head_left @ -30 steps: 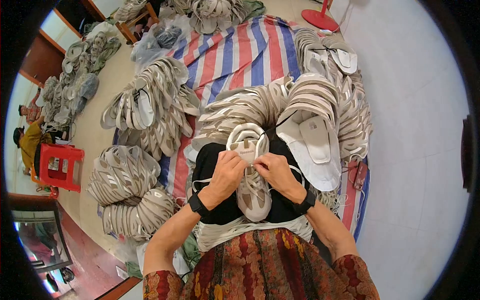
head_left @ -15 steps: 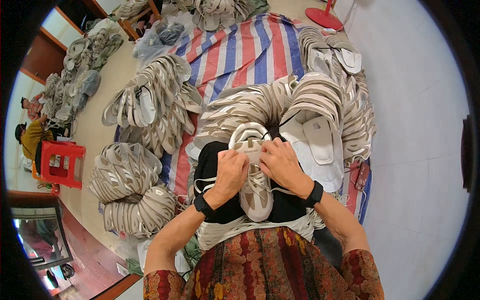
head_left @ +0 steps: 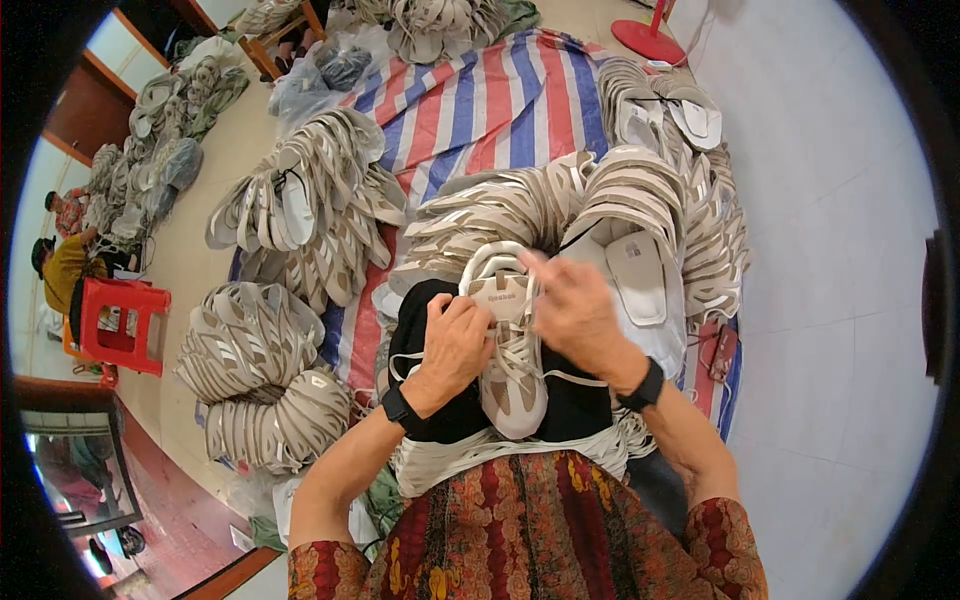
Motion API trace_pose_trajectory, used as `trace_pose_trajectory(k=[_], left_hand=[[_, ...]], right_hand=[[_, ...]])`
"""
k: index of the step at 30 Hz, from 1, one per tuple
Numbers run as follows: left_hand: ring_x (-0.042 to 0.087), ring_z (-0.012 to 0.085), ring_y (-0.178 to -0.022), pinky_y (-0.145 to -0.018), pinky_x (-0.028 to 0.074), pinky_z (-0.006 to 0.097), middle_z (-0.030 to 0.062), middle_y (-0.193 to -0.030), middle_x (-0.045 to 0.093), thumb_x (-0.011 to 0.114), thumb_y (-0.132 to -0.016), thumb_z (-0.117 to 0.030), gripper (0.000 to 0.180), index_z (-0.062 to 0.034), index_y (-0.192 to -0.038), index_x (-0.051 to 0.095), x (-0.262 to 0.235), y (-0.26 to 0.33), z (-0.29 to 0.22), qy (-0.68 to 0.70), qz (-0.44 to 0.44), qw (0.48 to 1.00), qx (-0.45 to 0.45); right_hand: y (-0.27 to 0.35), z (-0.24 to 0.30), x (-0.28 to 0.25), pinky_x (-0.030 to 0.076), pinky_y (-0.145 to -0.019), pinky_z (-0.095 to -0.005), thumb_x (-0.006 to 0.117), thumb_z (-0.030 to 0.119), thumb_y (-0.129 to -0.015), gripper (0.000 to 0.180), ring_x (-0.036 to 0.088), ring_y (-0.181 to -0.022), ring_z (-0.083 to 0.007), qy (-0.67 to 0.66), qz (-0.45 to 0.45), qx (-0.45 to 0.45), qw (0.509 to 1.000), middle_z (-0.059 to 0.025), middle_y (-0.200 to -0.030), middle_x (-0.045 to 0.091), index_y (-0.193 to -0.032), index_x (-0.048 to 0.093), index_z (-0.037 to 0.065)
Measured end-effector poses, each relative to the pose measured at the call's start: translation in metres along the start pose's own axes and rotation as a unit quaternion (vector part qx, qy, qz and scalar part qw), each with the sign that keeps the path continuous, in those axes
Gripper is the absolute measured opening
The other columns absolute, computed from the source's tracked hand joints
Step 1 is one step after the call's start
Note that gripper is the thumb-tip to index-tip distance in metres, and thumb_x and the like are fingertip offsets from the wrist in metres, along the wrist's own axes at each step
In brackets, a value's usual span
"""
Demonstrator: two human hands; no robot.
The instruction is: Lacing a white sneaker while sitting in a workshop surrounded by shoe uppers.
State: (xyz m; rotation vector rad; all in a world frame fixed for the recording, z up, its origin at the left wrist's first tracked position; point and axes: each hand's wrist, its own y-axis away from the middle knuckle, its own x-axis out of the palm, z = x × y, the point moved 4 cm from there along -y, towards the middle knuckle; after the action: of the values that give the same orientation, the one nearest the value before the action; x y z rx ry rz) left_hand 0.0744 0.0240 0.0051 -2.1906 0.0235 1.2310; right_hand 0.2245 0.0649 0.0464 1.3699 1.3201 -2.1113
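A beige and white shoe upper (head_left: 512,385) lies on a black cloth (head_left: 575,405) over my lap, toe toward me. My left hand (head_left: 455,345) grips its left side beside the tongue. My right hand (head_left: 575,310) is blurred at the upper's right side, fingers pinched on a white lace (head_left: 570,378) that trails across the cloth. A black band sits on each wrist.
Fanned stacks of beige shoe uppers (head_left: 300,200) ring me on a red, white and blue striped tarp (head_left: 500,100). More stacks (head_left: 250,340) lie at my left. White insoles (head_left: 640,275) lie to the right. A red stool (head_left: 125,325) and seated people are at far left.
My right hand has moved from the middle of the upper out to its right side, drawing the lace along. My left hand has stayed on the upper.
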Motion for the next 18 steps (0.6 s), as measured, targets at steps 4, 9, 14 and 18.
trace_pose_trajectory(k=[4,9,14,18], left_hand=[[0.05,0.023,-0.082,-0.076,0.036,0.037,0.0065,-0.074,0.054,0.061,-0.064,-0.008,0.015,-0.0077,-0.077,0.054,0.009,0.007,0.0,-0.125,0.116,0.985,-0.006],[0.05,0.0248,-0.086,-0.075,0.039,0.038,0.0094,-0.071,0.054,0.057,-0.065,-0.011,0.01,-0.0031,-0.072,0.055,0.013,0.006,0.01,-0.042,0.16,0.984,-0.06],[0.047,0.0281,-0.081,-0.07,0.041,0.035,0.0132,-0.072,0.051,0.055,-0.067,-0.008,0.011,0.0024,-0.069,0.053,0.005,0.005,0.016,0.164,0.113,0.964,-0.177],[0.047,0.0286,-0.082,-0.071,0.041,0.035,0.0149,-0.075,0.05,0.06,-0.065,-0.01,0.015,0.0023,-0.066,0.052,0.012,0.009,0.014,0.141,0.141,0.949,-0.246]], right_hand=[[0.006,-0.044,-0.046,0.038,-0.082,-0.0408,0.061,0.01,-0.059,0.015,0.048,-0.098,-0.0274,0.11,-0.094,0.123,0.982,-0.0086,-0.119,0.051,-0.07,0.06,0.0],[0.01,-0.027,-0.018,0.037,-0.085,-0.0396,0.063,0.013,-0.063,0.017,0.043,-0.107,-0.0289,0.084,-0.067,0.141,0.984,-0.0157,-0.119,0.048,-0.073,0.059,0.0],[0.01,0.011,0.024,0.036,-0.088,-0.0406,0.06,0.009,-0.065,0.016,0.041,-0.11,-0.0301,-0.023,0.03,0.002,0.999,-0.018,-0.117,0.046,-0.077,0.059,-0.001],[0.012,0.009,0.03,0.037,-0.087,-0.0407,0.06,0.01,-0.065,0.015,0.042,-0.108,-0.0314,-0.122,0.043,0.047,0.99,-0.0169,-0.114,0.046,-0.076,0.058,-0.001]])
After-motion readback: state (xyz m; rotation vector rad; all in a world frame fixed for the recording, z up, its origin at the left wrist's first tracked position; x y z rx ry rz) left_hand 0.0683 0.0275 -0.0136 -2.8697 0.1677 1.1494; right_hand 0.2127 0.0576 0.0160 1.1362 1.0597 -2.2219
